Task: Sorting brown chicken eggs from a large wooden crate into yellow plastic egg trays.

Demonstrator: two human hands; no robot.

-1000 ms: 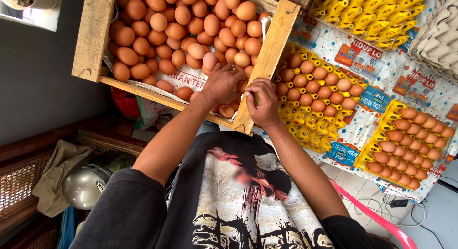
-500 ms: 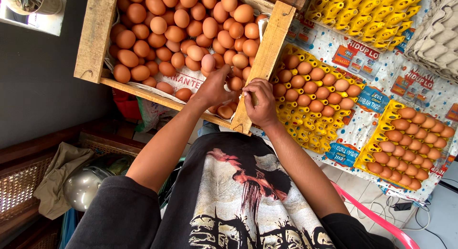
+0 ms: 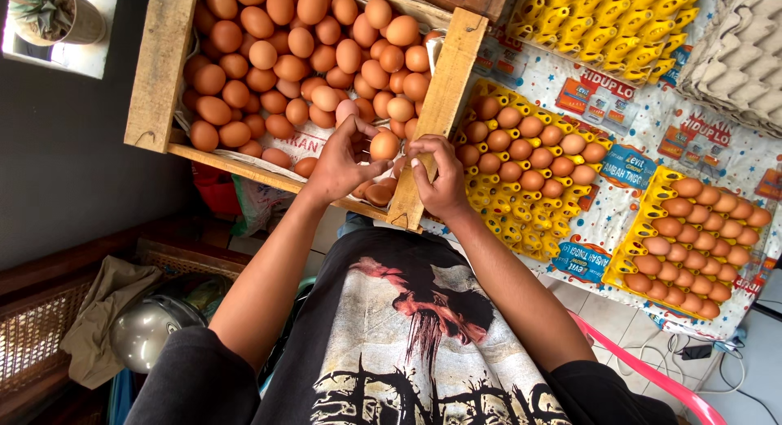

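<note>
Left hand [image 3: 338,160]: grips one oval brown egg [image 3: 384,145] at the wooden crate's [image 3: 159,66] 5 o'clock corner.
Right hand [image 3: 440,176]: fingers pinched shut, touching that egg.
Yellow plastic egg tray [image 3: 521,229]: part-filled, at 3 o'clock.

A dark grey wall [image 3: 65,148] fills the left side, with a bright window opening [image 3: 61,54] at its top corner — daylight falls on a potted plant [image 3: 53,13] there. Below, woven rattan furniture [image 3: 32,343] carries a crumpled cloth [image 3: 102,319] and a silver helmet [image 3: 147,331]. Pale floor tiles [image 3: 603,311] show at right — cables [image 3: 717,360] trail across them.
</note>
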